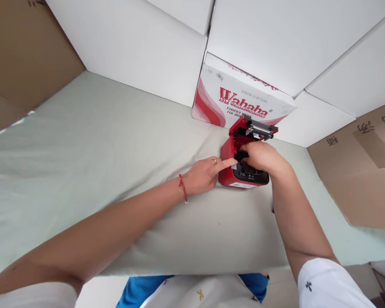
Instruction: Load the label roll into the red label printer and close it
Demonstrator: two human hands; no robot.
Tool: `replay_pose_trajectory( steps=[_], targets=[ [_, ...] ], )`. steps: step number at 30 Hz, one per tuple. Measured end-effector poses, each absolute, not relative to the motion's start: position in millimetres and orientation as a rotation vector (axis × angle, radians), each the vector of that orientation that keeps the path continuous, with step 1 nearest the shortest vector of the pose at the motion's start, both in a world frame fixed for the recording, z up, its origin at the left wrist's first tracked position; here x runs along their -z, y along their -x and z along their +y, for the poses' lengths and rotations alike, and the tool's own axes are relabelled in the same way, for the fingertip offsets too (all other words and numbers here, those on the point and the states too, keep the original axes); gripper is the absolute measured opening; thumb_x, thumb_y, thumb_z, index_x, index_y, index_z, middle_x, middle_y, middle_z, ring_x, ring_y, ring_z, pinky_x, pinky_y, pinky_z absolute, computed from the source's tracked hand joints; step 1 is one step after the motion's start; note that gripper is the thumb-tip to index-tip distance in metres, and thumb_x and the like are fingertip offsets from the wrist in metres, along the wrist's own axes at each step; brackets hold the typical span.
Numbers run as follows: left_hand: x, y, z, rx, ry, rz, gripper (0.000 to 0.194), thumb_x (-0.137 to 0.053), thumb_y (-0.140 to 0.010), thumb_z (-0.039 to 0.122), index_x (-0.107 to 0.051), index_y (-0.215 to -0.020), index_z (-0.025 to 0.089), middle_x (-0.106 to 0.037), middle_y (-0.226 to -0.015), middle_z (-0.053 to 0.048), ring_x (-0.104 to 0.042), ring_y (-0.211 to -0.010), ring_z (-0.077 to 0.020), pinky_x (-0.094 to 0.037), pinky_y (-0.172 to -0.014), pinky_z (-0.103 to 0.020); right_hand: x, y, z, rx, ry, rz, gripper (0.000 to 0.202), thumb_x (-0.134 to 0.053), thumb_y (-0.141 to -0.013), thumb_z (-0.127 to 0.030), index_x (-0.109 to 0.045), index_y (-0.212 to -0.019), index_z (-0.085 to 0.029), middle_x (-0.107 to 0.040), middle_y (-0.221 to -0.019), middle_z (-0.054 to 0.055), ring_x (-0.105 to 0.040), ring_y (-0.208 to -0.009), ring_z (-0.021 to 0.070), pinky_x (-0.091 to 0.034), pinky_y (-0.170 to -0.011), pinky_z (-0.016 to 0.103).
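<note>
A small red and black label printer (225, 176) stands on the cloth with its lid (239, 125) raised, showing a roller and a black inside. My left hand (203, 174) grips the printer's left side, the index finger reaching over the rim onto a small white paper edge (234, 167). The other left fingers are curled low against the casing. My right hand (263, 157) reaches into the open compartment from the right with fingers bent. Its fingertips, and whatever they hold, are hidden in the dark inside.
A white and red Wahaha carton (211, 94) stands just behind the printer, among stacked white boxes (141, 51). Brown cardboard boxes (365, 171) flank the right side, and another brown box (25, 55) the left. A pale green cloth (83, 141) covers the table.
</note>
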State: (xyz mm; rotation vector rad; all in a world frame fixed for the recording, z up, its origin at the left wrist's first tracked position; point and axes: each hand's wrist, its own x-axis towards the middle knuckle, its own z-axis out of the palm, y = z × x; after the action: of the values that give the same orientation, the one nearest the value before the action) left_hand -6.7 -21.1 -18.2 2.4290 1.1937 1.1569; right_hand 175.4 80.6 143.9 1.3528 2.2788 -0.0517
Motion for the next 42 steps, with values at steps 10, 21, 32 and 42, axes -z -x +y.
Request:
replay_pose_trajectory(
  steps=[10, 21, 32, 42],
  targets=[
    [18, 9, -23, -1.148, -2.386, 1.185, 0.085, -0.047, -0.088, -0.002, -0.043, -0.166, 0.031, -0.067, -0.098, -0.002, -0.067, -0.086, -0.0205, -0.050, -0.075, -0.028, -181, -254, 26, 0.480, -1.790, 2.716, 0.044, -0.068, -0.102, -0.050, -0.075, -0.140, -0.029, -0.081, -0.103, 0.005, -0.069, -0.074, 0.0225, -0.054, -0.069, 0.037],
    [16, 12, -24, -1.132, -2.378, 1.167, 0.087, -0.048, -0.085, -0.002, -0.041, -0.166, 0.030, -0.061, -0.092, 0.002, -0.062, -0.080, -0.0177, -0.048, -0.076, -0.026, -109, -361, 36, 1.002, -2.082, 2.301, 0.054, -0.069, -0.088, -0.062, -0.079, -0.123, -0.022, -0.085, -0.116, 0.011, -0.077, -0.093, 0.0275, -0.063, -0.081, 0.039],
    [13, 11, -23, -1.202, -2.378, 1.180, 0.071, -0.047, -0.097, 0.005, -0.039, -0.165, 0.027, -0.061, -0.102, -0.001, -0.058, -0.077, -0.0169, -0.047, -0.074, -0.029, -74, -403, 48, 0.326, -2.303, 2.283, 0.040, -0.068, -0.080, -0.034, -0.084, -0.114, -0.022, -0.083, -0.113, 0.013, -0.075, -0.089, 0.0286, -0.059, -0.088, 0.045],
    [8, 9, -22, -1.392, -2.239, 1.276, 0.072, -0.050, -0.089, -0.002, -0.052, -0.156, 0.022, -0.057, -0.127, -0.010, -0.065, -0.106, -0.0214, -0.059, -0.089, -0.034, -183, -388, 2, 0.279, -2.070, 2.533, 0.046, -0.071, -0.088, -0.067, -0.086, -0.119, -0.036, -0.082, -0.090, 0.007, -0.060, -0.054, 0.0251, -0.050, -0.051, 0.044]
  ],
)
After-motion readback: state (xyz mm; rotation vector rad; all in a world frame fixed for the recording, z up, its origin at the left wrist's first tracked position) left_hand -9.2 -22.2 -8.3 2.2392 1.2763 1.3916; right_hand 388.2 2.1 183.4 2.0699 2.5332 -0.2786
